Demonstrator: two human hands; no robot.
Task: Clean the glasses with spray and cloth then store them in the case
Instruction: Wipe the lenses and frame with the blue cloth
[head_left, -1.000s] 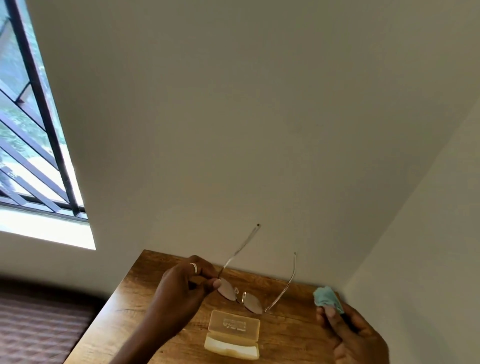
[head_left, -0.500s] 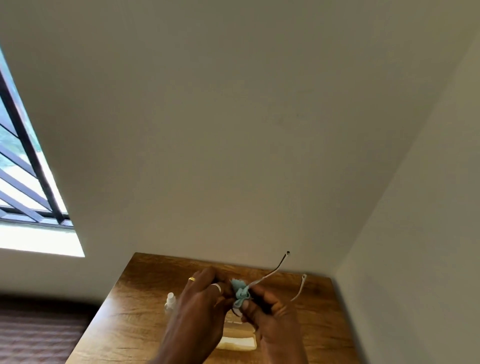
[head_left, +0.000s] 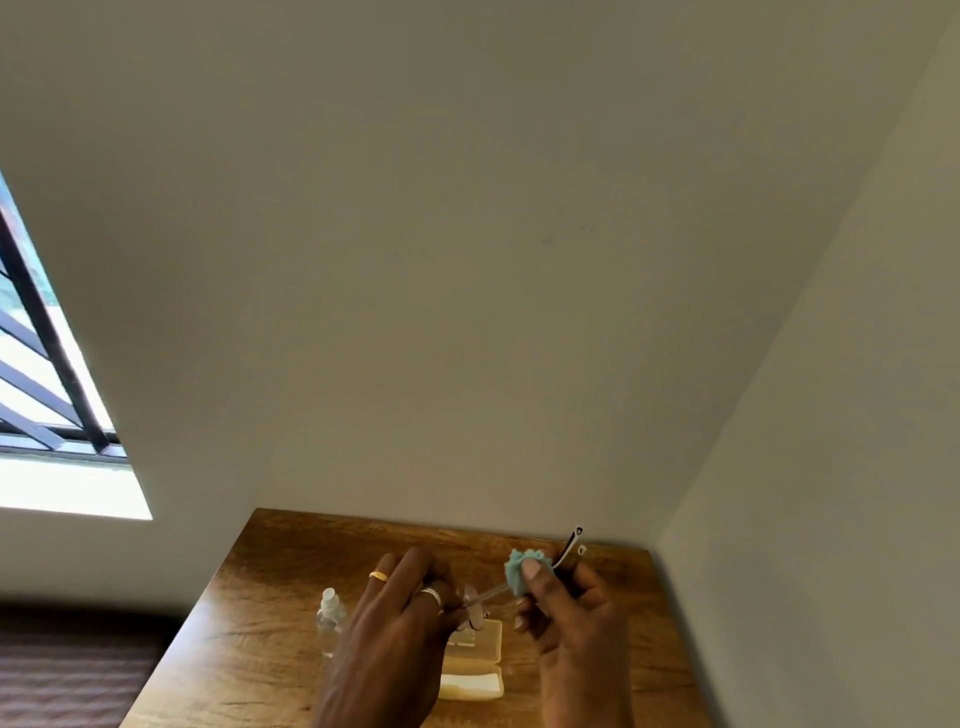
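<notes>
Thin-framed glasses are held above the wooden table. My left hand pinches them at the lens end. My right hand pinches a crumpled teal cloth around one temple arm, whose dark tips stick up past my thumb. An open pale yellow case lies on the table under the hands, partly hidden by them. A small clear spray bottle with a white top stands just left of my left hand.
The table sits in a corner, with walls right behind it and along its right side. A barred window is on the left wall. Dark floor or bedding shows to the lower left.
My right hand brought the cloth from the table's right side onto the glasses. The cloth has since slid outward along a temple arm. The view shifted and the spray bottle came into sight.
</notes>
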